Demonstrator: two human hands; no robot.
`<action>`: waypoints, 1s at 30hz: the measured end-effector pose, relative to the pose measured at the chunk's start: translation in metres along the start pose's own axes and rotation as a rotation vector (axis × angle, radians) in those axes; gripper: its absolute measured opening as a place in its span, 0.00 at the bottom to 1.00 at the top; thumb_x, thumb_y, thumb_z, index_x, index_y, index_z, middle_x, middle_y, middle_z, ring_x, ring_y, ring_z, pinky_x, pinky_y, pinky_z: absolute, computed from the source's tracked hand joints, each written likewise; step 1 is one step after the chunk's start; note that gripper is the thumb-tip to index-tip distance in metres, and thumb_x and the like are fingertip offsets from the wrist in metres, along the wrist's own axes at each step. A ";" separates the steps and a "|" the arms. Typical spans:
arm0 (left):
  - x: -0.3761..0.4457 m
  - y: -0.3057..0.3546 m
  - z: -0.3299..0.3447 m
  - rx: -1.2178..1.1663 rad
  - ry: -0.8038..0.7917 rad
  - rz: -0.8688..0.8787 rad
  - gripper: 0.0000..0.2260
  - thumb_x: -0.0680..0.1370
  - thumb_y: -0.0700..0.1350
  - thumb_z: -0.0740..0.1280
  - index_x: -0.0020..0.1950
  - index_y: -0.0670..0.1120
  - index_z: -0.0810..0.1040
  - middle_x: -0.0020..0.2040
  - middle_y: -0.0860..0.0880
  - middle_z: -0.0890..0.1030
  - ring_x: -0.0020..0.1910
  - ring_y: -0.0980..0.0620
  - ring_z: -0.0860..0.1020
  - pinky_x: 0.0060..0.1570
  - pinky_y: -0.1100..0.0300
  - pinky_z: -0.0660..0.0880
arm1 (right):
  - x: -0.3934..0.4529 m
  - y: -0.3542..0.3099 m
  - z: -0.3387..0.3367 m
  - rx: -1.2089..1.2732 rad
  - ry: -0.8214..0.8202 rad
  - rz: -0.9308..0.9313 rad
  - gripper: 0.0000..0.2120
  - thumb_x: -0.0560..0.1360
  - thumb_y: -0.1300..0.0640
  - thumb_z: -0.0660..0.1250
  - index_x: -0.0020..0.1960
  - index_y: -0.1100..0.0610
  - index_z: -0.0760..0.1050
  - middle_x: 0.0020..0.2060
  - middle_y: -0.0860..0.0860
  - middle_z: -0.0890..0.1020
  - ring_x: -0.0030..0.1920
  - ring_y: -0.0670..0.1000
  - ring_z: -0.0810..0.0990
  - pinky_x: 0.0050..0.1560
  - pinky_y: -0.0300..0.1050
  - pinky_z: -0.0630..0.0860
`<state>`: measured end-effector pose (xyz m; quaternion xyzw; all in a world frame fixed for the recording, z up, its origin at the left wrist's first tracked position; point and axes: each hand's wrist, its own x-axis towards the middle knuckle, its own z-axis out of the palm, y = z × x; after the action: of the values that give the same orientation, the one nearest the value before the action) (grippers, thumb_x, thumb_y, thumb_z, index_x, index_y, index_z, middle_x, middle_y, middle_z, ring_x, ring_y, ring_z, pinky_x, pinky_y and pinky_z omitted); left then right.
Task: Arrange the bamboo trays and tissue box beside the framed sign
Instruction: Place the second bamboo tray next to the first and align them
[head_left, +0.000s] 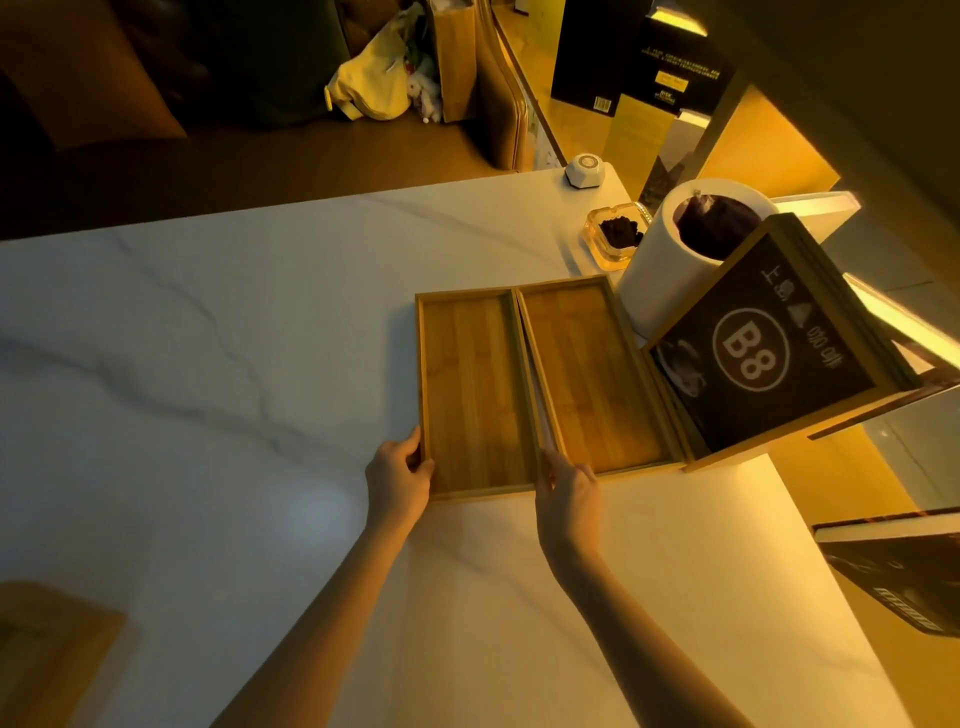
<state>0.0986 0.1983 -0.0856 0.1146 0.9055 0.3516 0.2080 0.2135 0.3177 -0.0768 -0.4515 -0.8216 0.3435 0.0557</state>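
Two shallow bamboo trays lie side by side on the white marble table (208, 364). The left tray (475, 395) is gripped at its near corners: my left hand (400, 478) holds the left corner, my right hand (566, 493) the right corner. The right tray (592, 374) lies against the base of the framed sign (758, 343), a wood-framed black board marked "B8" that stands tilted at the table's right edge. A wooden object (47, 649), blurred, sits at the near left corner; I cannot tell whether it is the tissue box.
Behind the sign stands a white cylindrical bin (665, 270) with a dark liner. A glass ashtray (615, 236) and a white call button (586, 170) sit at the far right of the table. A dark book (904, 566) lies off the right edge.
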 end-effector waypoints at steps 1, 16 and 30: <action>0.000 0.000 0.001 0.003 0.001 0.004 0.21 0.74 0.37 0.64 0.67 0.42 0.66 0.55 0.36 0.77 0.55 0.40 0.76 0.58 0.52 0.73 | 0.001 0.000 0.000 -0.008 -0.002 -0.004 0.14 0.78 0.61 0.59 0.62 0.59 0.73 0.50 0.59 0.79 0.49 0.55 0.77 0.45 0.42 0.72; -0.038 -0.021 0.015 0.068 0.049 0.140 0.22 0.77 0.44 0.60 0.69 0.40 0.62 0.68 0.39 0.69 0.68 0.41 0.68 0.66 0.46 0.69 | -0.032 0.019 0.003 -0.402 -0.036 -0.341 0.24 0.74 0.58 0.65 0.69 0.58 0.65 0.70 0.55 0.69 0.71 0.58 0.65 0.69 0.54 0.62; -0.045 -0.025 0.021 0.124 -0.034 0.156 0.23 0.78 0.44 0.57 0.71 0.41 0.54 0.73 0.41 0.62 0.74 0.43 0.56 0.69 0.42 0.63 | -0.039 0.055 0.013 -0.619 -0.122 -0.385 0.28 0.76 0.43 0.44 0.69 0.56 0.63 0.69 0.53 0.67 0.72 0.53 0.60 0.68 0.50 0.42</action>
<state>0.1461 0.1763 -0.1034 0.2032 0.9102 0.3081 0.1877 0.2697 0.3000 -0.1121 -0.2626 -0.9584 0.0884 -0.0688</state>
